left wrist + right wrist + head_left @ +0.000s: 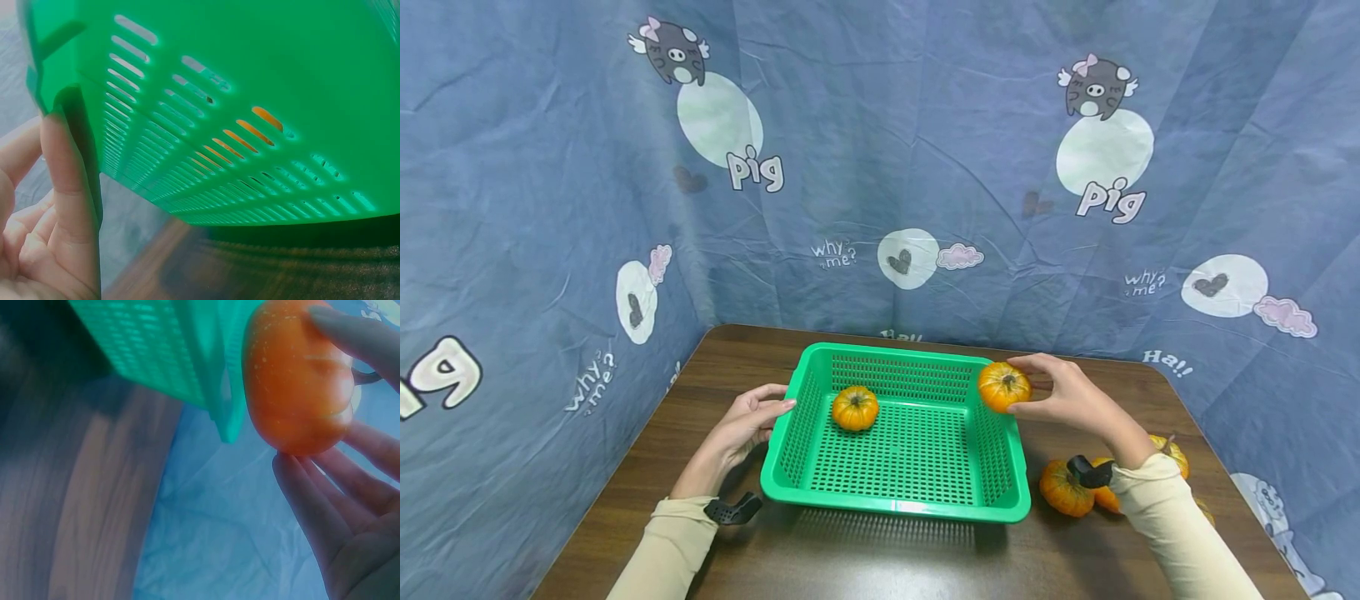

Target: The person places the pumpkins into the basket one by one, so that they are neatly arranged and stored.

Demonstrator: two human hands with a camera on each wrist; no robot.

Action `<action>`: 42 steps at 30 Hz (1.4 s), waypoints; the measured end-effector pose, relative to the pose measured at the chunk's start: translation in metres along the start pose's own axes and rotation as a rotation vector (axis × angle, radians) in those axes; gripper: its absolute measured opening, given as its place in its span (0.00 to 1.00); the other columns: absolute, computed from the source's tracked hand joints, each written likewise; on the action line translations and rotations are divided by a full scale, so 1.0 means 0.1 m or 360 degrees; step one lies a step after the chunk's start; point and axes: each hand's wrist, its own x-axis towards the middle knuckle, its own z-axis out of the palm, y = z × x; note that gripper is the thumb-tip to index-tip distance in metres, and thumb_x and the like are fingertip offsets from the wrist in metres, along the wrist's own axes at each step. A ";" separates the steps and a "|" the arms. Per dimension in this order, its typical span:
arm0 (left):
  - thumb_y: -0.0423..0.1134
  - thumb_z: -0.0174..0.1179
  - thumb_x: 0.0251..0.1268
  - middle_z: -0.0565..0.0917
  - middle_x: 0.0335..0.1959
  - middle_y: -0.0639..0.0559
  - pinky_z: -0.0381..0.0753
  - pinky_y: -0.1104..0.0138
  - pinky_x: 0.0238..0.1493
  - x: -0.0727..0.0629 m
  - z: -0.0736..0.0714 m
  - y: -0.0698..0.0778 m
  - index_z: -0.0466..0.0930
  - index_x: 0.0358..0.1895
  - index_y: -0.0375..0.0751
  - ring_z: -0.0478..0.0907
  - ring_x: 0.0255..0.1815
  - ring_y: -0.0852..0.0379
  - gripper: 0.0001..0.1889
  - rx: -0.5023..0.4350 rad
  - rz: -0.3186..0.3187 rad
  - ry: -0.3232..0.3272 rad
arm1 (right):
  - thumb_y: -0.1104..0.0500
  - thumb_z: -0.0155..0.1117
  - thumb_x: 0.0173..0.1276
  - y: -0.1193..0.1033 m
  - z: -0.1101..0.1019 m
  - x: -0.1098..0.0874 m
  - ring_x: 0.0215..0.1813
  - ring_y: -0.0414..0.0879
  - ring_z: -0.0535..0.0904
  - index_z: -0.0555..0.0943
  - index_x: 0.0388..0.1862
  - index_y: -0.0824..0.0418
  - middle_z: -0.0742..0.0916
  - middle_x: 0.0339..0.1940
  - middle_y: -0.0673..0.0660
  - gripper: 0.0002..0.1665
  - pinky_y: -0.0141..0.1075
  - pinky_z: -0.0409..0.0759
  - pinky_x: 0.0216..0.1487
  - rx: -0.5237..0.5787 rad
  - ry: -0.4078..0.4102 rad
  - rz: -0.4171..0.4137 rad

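A green plastic basket [895, 507] with slotted walls sits in the middle of the table. My left hand [747, 429] grips its left rim; in the left wrist view, fingers [65, 156] lie under the rim against the outer wall [200, 125]. One small orange pumpkin [855, 408] rests inside, toward the left back. Over the basket's right rim, my right hand [1067, 396] pinches a second small pumpkin [1004, 387] between thumb and fingers. The right wrist view shows that pumpkin's smooth side [300, 381] close beside the basket's edge [231, 425].
Several more pumpkins [1066, 487] lie on the table to the right of the basket, partly hidden by the right forearm. The brown wooden table [730, 358] ends at a blue printed cloth [910, 167] behind and at the sides.
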 end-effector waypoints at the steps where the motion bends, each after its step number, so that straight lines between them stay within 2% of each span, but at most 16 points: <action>1: 0.37 0.60 0.77 0.91 0.36 0.59 0.90 0.70 0.33 0.00 0.00 0.00 0.70 0.63 0.42 0.89 0.32 0.63 0.17 0.0002 0.0000 -0.0001 | 0.51 0.84 0.57 -0.01 0.01 0.01 0.62 0.58 0.84 0.77 0.69 0.61 0.84 0.65 0.61 0.43 0.53 0.85 0.62 0.0008 -0.0003 -0.0003; 10: 0.36 0.60 0.77 0.91 0.35 0.59 0.89 0.70 0.32 -0.01 0.01 0.02 0.70 0.62 0.42 0.89 0.32 0.63 0.16 -0.0003 0.0006 -0.0001 | 0.50 0.83 0.59 -0.10 0.11 0.12 0.63 0.54 0.84 0.77 0.70 0.59 0.84 0.66 0.58 0.43 0.50 0.85 0.62 0.0076 -0.0083 -0.0026; 19: 0.35 0.60 0.77 0.91 0.36 0.58 0.90 0.69 0.33 -0.01 0.01 0.04 0.68 0.64 0.39 0.90 0.33 0.63 0.18 -0.0027 0.0011 -0.0033 | 0.50 0.82 0.60 -0.19 0.20 0.25 0.67 0.58 0.80 0.77 0.70 0.60 0.83 0.67 0.61 0.41 0.57 0.84 0.63 0.0065 -0.0147 -0.0081; 28: 0.35 0.59 0.78 0.91 0.36 0.58 0.90 0.69 0.34 -0.02 0.02 0.04 0.68 0.64 0.38 0.90 0.33 0.62 0.18 -0.0024 0.0017 -0.0045 | 0.51 0.82 0.59 -0.27 0.31 0.37 0.66 0.58 0.80 0.76 0.70 0.61 0.83 0.67 0.61 0.42 0.50 0.87 0.60 0.0063 -0.0223 -0.0105; 36: 0.36 0.59 0.78 0.91 0.36 0.58 0.90 0.69 0.34 -0.03 0.01 0.03 0.69 0.64 0.40 0.90 0.33 0.63 0.17 -0.0001 0.0021 -0.0046 | 0.51 0.82 0.59 -0.33 0.43 0.42 0.64 0.58 0.81 0.77 0.69 0.62 0.84 0.65 0.61 0.41 0.51 0.87 0.59 0.0084 -0.0259 -0.0120; 42: 0.37 0.60 0.77 0.91 0.36 0.59 0.90 0.69 0.34 -0.02 0.01 0.02 0.68 0.64 0.40 0.90 0.33 0.63 0.18 0.0018 0.0013 -0.0016 | 0.51 0.82 0.60 -0.40 0.50 0.48 0.64 0.56 0.80 0.77 0.69 0.61 0.84 0.65 0.59 0.41 0.47 0.88 0.59 0.0087 -0.0292 -0.0121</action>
